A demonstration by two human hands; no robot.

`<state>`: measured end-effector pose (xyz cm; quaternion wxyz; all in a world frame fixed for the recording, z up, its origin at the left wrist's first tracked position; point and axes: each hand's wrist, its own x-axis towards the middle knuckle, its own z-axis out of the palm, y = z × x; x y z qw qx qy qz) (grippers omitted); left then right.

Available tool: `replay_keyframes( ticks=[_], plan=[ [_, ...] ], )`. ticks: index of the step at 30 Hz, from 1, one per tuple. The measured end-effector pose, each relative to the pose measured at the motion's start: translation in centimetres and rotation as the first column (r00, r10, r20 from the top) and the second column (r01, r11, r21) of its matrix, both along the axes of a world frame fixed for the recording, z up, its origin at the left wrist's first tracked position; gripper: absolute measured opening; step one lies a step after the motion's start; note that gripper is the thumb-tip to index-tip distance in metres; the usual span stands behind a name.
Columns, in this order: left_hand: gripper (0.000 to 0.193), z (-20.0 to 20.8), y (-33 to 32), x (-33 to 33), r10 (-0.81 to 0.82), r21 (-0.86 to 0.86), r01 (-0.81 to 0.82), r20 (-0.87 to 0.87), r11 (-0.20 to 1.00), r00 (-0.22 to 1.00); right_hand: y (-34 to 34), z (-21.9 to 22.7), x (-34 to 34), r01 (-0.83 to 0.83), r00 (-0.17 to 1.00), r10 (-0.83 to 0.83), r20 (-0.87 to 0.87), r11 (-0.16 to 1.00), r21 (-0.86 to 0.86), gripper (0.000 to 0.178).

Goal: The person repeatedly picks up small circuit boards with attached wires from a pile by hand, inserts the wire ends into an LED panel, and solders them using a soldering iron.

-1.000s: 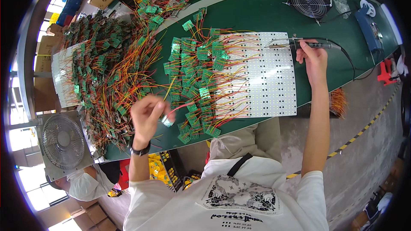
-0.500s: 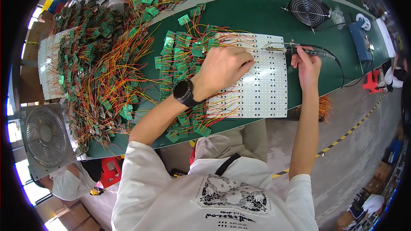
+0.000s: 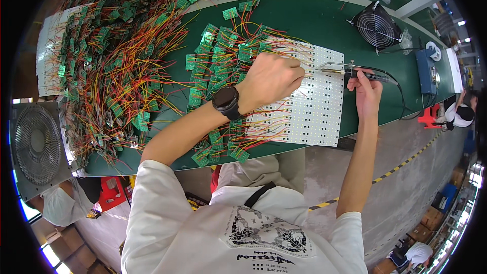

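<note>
A white panel (image 3: 319, 114) dotted with rows of small yellowish pads and black spots lies on the green table in front of me. Over its upper middle, my left hand (image 3: 274, 80) is closed, its thumb and fingers pinched; whatever they hold is hidden. Red and yellow wires (image 3: 269, 124) run from the panel's left part to small green circuit boards (image 3: 198, 89), partly beneath my left wrist. Beyond the panel's right edge, my right hand (image 3: 366, 91) grips a soldering iron (image 3: 378, 76) by its dark handle. The iron's metal tip and thin feed tube point left over the panel, near my left fingertips.
A big heap of wired green boards (image 3: 116, 61) covers the table's left side. A black fan (image 3: 376, 26) stands at the back right, near a blue box-shaped unit (image 3: 426, 72) and a solder spool (image 3: 433, 50). A larger fan (image 3: 38, 142) stands far left. Other people sit farther off.
The whole view has shifted and tilted slightly. Both hands keep nearly the same place over the panel, with the soldering iron still pointing left.
</note>
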<state>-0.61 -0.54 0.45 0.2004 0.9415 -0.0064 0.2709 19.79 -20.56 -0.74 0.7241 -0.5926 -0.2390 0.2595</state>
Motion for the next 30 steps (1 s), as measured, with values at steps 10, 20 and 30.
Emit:
replay_keyframes(
  ticks=[10,20,30],
  plan=[
    [0.007,-0.1,0.1,-0.2,0.001,-0.005,-0.001,-0.011,1.0,1.0,-0.2,-0.4,-0.4,0.053,0.999,-0.053,-0.008,0.996,0.069,0.02],
    [0.01,1.4,0.3,0.3,0.055,-0.082,-0.057,-0.027,0.995,0.998,0.0,-0.2,-0.5,0.092,0.996,-0.091,-0.015,0.993,0.07,0.019],
    [0.009,1.8,-0.5,0.3,-0.002,-0.23,-0.01,-0.049,0.973,0.999,-0.1,-0.3,-0.3,0.06,0.998,-0.059,-0.015,0.996,0.065,0.019]
  ],
)
